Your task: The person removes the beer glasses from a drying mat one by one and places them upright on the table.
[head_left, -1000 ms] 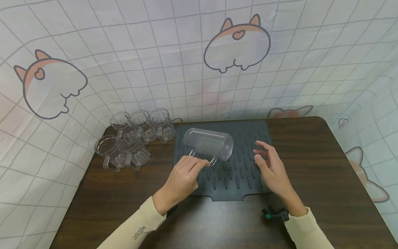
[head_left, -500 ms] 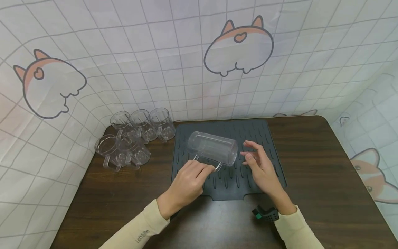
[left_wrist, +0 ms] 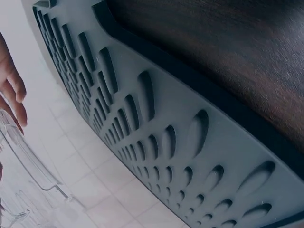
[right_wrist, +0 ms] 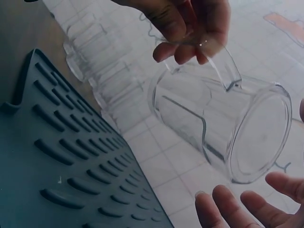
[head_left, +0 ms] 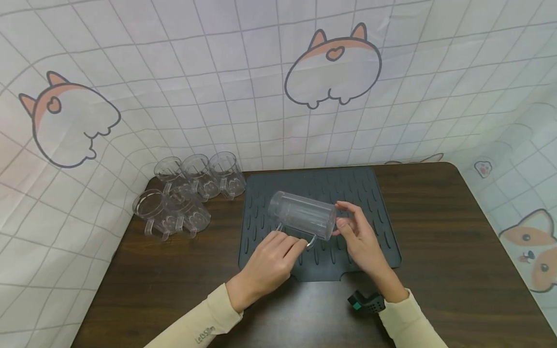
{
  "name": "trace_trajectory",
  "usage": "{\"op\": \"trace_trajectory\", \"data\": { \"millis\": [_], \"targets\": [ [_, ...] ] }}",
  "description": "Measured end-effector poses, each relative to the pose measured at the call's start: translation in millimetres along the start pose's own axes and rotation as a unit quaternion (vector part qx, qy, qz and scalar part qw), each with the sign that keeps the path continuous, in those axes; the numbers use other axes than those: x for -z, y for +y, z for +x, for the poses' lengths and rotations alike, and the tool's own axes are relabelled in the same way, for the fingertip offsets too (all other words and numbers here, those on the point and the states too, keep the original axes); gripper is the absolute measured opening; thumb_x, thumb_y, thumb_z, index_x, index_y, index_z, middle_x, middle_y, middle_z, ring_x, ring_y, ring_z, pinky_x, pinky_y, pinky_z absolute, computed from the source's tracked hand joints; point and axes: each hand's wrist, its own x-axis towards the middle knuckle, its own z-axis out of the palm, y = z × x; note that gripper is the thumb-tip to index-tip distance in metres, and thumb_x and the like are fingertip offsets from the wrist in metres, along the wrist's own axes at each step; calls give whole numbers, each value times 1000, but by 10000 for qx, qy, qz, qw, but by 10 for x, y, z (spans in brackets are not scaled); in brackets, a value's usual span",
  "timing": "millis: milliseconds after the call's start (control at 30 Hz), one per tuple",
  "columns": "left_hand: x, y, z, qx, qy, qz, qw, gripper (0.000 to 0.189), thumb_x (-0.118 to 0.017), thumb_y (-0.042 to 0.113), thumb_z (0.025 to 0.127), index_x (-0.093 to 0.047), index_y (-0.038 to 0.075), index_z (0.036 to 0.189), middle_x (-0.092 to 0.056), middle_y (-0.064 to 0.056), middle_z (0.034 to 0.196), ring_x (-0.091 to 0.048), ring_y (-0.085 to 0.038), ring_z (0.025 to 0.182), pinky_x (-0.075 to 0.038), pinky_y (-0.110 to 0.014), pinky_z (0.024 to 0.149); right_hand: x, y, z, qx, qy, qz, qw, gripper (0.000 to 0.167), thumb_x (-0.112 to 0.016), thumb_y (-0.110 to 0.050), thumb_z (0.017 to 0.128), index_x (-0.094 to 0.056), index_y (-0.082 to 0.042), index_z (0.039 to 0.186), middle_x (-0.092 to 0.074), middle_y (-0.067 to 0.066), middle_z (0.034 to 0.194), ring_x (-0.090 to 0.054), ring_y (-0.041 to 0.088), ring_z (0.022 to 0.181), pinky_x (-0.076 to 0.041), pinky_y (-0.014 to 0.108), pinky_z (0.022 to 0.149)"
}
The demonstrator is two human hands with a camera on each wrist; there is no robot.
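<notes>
A clear mug [head_left: 302, 214] lies on its side in the air over a dark grey ridged mat [head_left: 278, 183]. My left hand [head_left: 271, 263] grips its handle, with the fingers curled round it, as the right wrist view shows from the far side [right_wrist: 190, 28]. My right hand [head_left: 359, 239] is at the mug's right end, thumb and fingers spread. In the right wrist view the fingertips [right_wrist: 223, 199] show just below the mug [right_wrist: 209, 118], apparently with a small gap. Only part of the mug [left_wrist: 23, 175] appears in the left wrist view.
Several clear mugs [head_left: 187, 212] stand close together on the brown wooden table [head_left: 435, 217], left of the mat. Behind the table hangs a white gridded cloth [head_left: 209, 96] with cartoon drawings.
The left hand has carried the mug slightly right and towards the person. My right hand has moved left, from well apart to the mug's right end.
</notes>
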Motion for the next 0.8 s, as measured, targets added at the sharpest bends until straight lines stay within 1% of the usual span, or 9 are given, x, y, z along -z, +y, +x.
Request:
{"op": "trace_trajectory", "data": {
  "millis": [267, 400, 433, 467, 500, 600, 667, 700, 800],
  "targets": [
    [-38, 46, 11, 14, -101, 2, 9999, 27, -45, 8, 109, -71, 9, 104, -73, 1, 93, -64, -13, 78, -51, -26, 72, -24, 3, -2, -273, 35, 186, 9994, 43, -50, -10, 107, -41, -5, 149, -51, 21, 143, -63, -1, 92, -52, 26, 69],
    [-51, 69, 15, 18, -159, 63, 9999, 29, -43, 9, 110, -72, 9, 105, -74, 2, 93, -64, -13, 79, -51, -26, 72, -35, -10, -5, -443, -13, 277, 9986, 46, -53, -12, 106, -40, -5, 150, -48, 22, 145, -62, -2, 96, -51, 25, 66],
    [-55, 75, 16, 17, -176, 84, 9998, 29, -43, 10, 110, -72, 9, 105, -74, 2, 94, -65, -13, 79, -51, -26, 72, -38, -14, -7, -493, -24, 286, 9984, 47, -54, -12, 106, -39, -5, 150, -47, 22, 147, -61, -1, 96, -50, 24, 64],
    [-59, 81, 17, 14, -197, 101, 9998, 30, -43, 10, 110, -72, 10, 105, -74, 2, 94, -65, -13, 79, -51, -26, 72, -42, -19, -10, -554, -33, 283, 9981, 48, -55, -13, 106, -39, -6, 150, -47, 22, 147, -61, -1, 90, -49, 23, 60],
    [-63, 87, 18, 4, -217, 125, 9997, 30, -42, 11, 110, -72, 10, 105, -74, 2, 94, -65, -13, 80, -52, -26, 72, -46, -22, -12, -625, -38, 269, 9977, 49, -56, -14, 105, -39, -6, 150, -46, 21, 148, -61, 2, 92, -48, 23, 59],
    [-76, 101, 18, -33, -293, 201, 9994, 32, -41, 11, 111, -72, 10, 106, -74, 2, 95, -65, -12, 80, -51, -26, 72, -61, -31, -18, -790, -63, 108, 9968, 52, -59, -17, 104, -38, -9, 151, -45, 19, 149, -62, 13, 101, -50, 18, 63],
    [-84, 108, 17, -55, -335, 242, 9991, 32, -40, 11, 111, -72, 10, 106, -75, 2, 95, -65, -13, 80, -51, -25, 72, -69, -31, -22, -848, -73, 33, 9964, 54, -61, -18, 103, -39, -11, 151, -45, 18, 150, -63, 22, 109, -53, 18, 72],
    [-88, 111, 16, -62, -348, 259, 9990, 33, -39, 11, 111, -71, 10, 106, -75, 2, 94, -65, -13, 80, -51, -25, 72, -71, -28, -22, -854, -84, 18, 9963, 54, -62, -18, 102, -39, -11, 151, -42, 17, 152, -60, 26, 119, -54, 18, 78],
    [-102, 118, 14, -68, -355, 297, 9989, 32, -39, 11, 111, -71, 10, 105, -75, 2, 94, -64, -13, 79, -51, -25, 72, -71, -18, -22, -861, -124, 195, 9960, 56, -63, -16, 101, -38, -11, 151, -42, 17, 151, -59, 27, 122, -55, 18, 82]
  ]
}}
